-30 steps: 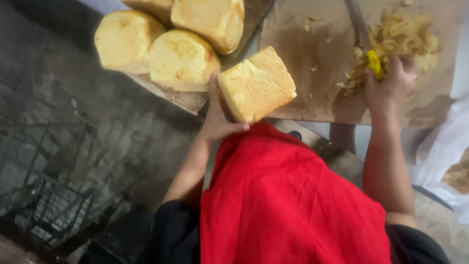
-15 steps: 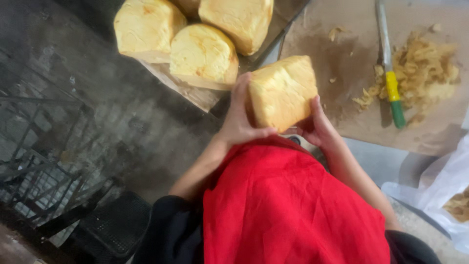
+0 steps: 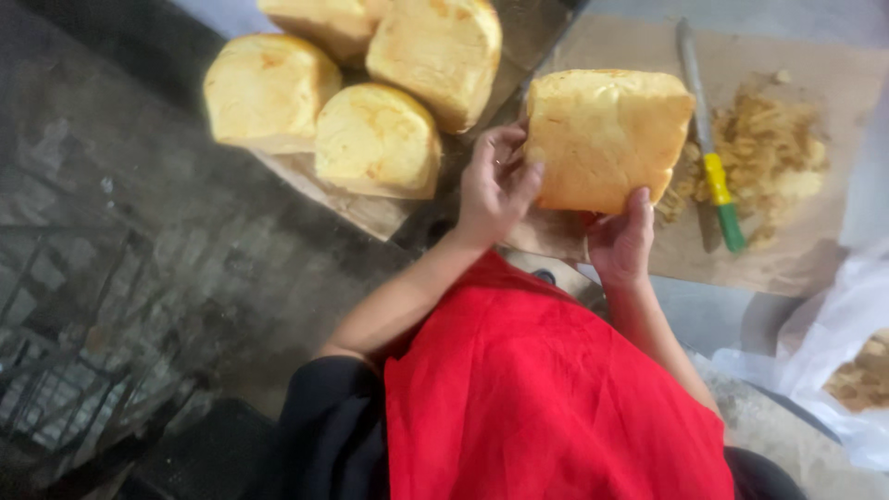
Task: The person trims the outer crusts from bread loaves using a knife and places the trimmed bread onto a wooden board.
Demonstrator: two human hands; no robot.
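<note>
The table (image 3: 796, 28) carried a brown paper sheet (image 3: 796, 268). A knife (image 3: 708, 139) with a yellow and green handle lay on the sheet beside a heap of crumbs (image 3: 769, 153). Three loaves (image 3: 375, 139) rested on a second sheet (image 3: 370, 211) to the left.

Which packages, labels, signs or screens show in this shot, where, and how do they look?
Plastic bag: lower right edge, crumpled, white and see-through, brownish pieces inside.
Brown paper: right of the loaf in the hands, flat sheet under the knife and crumbs.
No labels, signs or screens.
</note>
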